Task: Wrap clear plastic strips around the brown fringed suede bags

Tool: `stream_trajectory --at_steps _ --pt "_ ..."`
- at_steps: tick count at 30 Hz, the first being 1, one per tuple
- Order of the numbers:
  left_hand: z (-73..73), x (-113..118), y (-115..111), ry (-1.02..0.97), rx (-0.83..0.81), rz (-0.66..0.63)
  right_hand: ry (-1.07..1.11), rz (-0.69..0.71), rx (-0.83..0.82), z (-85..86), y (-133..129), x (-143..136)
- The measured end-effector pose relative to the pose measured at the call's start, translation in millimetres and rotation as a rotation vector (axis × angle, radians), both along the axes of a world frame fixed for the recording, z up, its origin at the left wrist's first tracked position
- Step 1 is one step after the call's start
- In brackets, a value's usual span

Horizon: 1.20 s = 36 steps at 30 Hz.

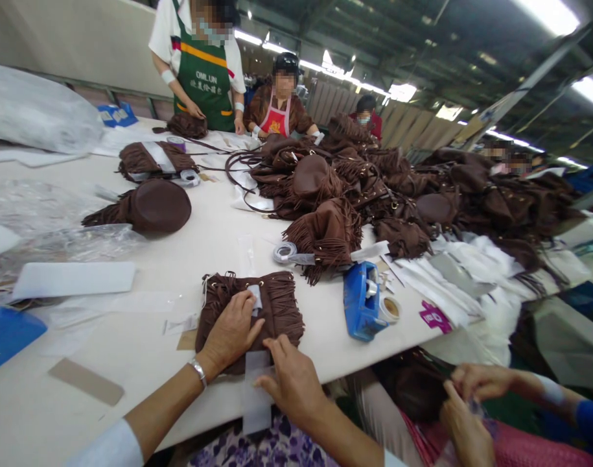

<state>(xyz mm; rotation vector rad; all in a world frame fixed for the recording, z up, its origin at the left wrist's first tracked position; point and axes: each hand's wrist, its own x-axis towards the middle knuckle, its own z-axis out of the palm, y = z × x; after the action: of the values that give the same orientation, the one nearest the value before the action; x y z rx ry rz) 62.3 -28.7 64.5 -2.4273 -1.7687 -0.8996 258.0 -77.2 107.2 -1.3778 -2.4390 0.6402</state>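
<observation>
A dark brown fringed bag point(281, 305) lies flat near the table's front edge. My left hand point(232, 324) rests on it with the fingers spread, the fingertips on a pale strip point(254, 299) near the bag's metal eyelets. At the bag's lower edge is my right hand point(293, 379), its index finger on the bag and its thumb at a translucent strip point(256, 405). That strip hangs over the table edge. Whether the thumb and fingers grip the strip is hard to tell.
A blue tape dispenser point(361, 311) and a tape roll point(390, 309) stand right of the bag. Brown bags point(315, 175) are heaped behind. Left are plastic wrapping point(48, 214) and a grey-brown card point(86, 381). A co-worker's hands point(466, 402) work at the lower right.
</observation>
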Motion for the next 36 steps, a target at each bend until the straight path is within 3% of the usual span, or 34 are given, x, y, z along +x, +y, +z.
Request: stream_trajectory --at_steps 3,6,9,12,14,17,21,26,32,36 --pt "0.1 0 0 0.011 -0.006 -0.002 -0.012 -0.016 0.023 -6.8 1 -11" --pt "1.5 0 -1 0.020 -0.010 -0.001 0.213 -0.034 -0.069 -4.9 4 -8" --pt "3.1 0 -2 0.026 -0.011 -0.001 0.478 -0.111 -0.325 1.0 12 10" --pt "3.5 0 -2 0.024 -0.007 -0.005 0.598 -0.185 -0.554 10.3 29 27" --pt "2.4 -1 -2 0.018 -0.004 -0.009 0.555 -0.188 -0.493 17.3 44 28" --pt "-0.8 -3 -2 0.005 -0.004 -0.027 0.387 -0.082 -0.276 22.9 70 8" --pt "-2.5 -5 -3 -0.026 -0.009 -0.048 0.279 -0.047 -0.147 14.0 100 -29" --pt "1.5 -7 -2 -0.089 -0.024 -0.051 0.212 -0.096 -0.119 -0.4 120 -45" --pt "-1.1 -12 -1 -0.171 0.004 -0.038 0.138 -0.109 -0.162 1.5 132 -49" --pt "-7.3 -13 -2 -0.256 -0.011 0.054 0.071 -0.089 -0.172 3.5 141 -54"
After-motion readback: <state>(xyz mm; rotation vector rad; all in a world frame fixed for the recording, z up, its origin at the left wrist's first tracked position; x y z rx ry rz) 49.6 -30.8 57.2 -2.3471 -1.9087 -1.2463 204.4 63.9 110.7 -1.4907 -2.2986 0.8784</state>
